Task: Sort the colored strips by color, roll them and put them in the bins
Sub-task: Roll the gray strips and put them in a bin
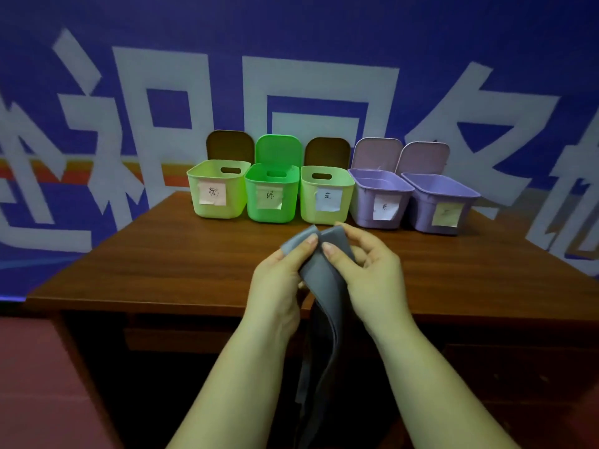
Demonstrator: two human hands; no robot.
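Head view, grey strip [319, 280] pinched between left hand [275, 286], right hand [372, 273]

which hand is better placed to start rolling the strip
Right, probably. The right hand pinches the strip at its folded top end, fingertips curled over the edge; the left hand grips just beside it, steadying.

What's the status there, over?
Left hand and right hand both pinching grey strip at its top, tail hanging below desk edge. Five bins open, lined up behind. Nothing in the way.
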